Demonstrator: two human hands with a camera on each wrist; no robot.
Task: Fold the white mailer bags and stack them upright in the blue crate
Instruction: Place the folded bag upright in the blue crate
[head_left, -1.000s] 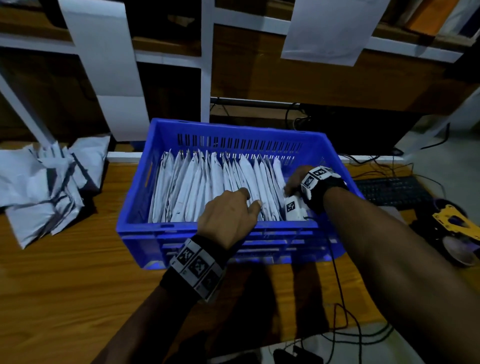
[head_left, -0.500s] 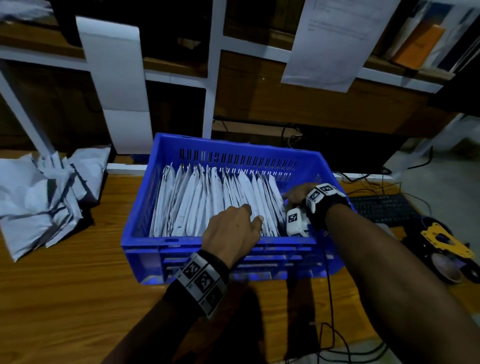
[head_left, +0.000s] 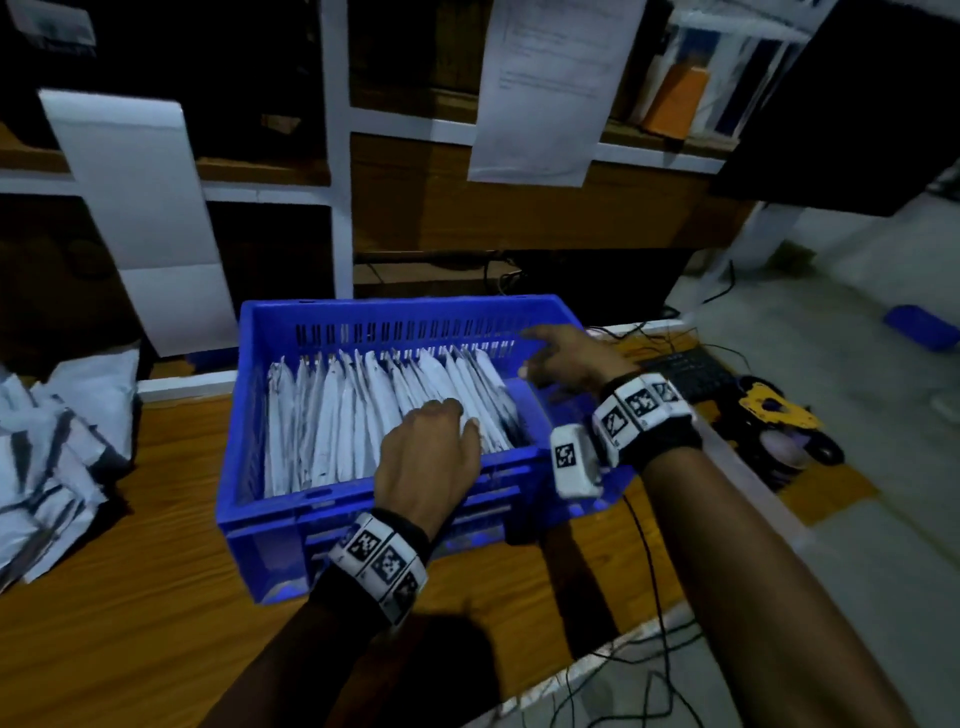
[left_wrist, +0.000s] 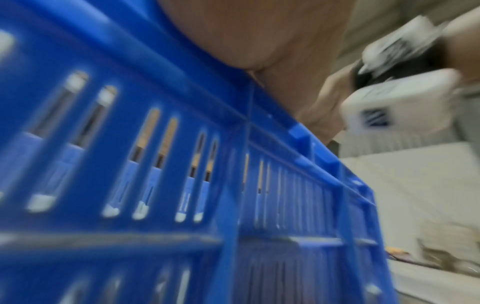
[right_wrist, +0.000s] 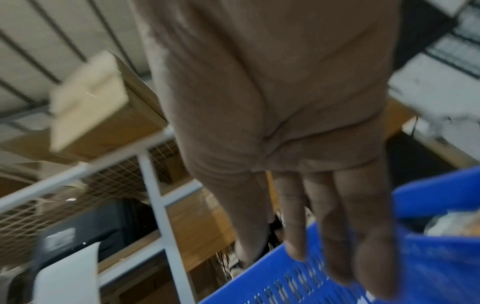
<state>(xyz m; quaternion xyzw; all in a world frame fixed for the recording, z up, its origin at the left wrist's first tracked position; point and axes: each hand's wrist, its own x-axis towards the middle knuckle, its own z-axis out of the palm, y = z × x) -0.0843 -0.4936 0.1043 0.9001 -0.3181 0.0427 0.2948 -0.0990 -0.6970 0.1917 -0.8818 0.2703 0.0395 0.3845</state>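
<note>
The blue crate (head_left: 395, 312) stands on the wooden table, filled with a row of folded white mailer bags (head_left: 332, 415) on edge. My left hand (head_left: 426, 452) rests on the bag tops near the front right, with its fingers bent down onto them. The left wrist view shows only my palm (left_wrist: 259, 30) above the crate's slotted front wall (left_wrist: 155, 102). My right hand (head_left: 561, 353) hovers over the crate's right rim, holding nothing. Its fingers (right_wrist: 335, 236) are straight above the blue rim (right_wrist: 428, 267). A loose heap of unfolded white bags (head_left: 47, 457) lies at the table's left.
A keyboard (head_left: 685, 371) and a yellow-and-black tape dispenser (head_left: 774, 421) sit right of the crate. Cables (head_left: 649, 649) trail over the table's front right edge. Shelving with hanging paper sheets (head_left: 545, 88) rises behind the crate.
My right hand has come up out of the crate's right end and spread its fingers toward the far right corner. The left hand stays on the bags. The head view has tilted up.
</note>
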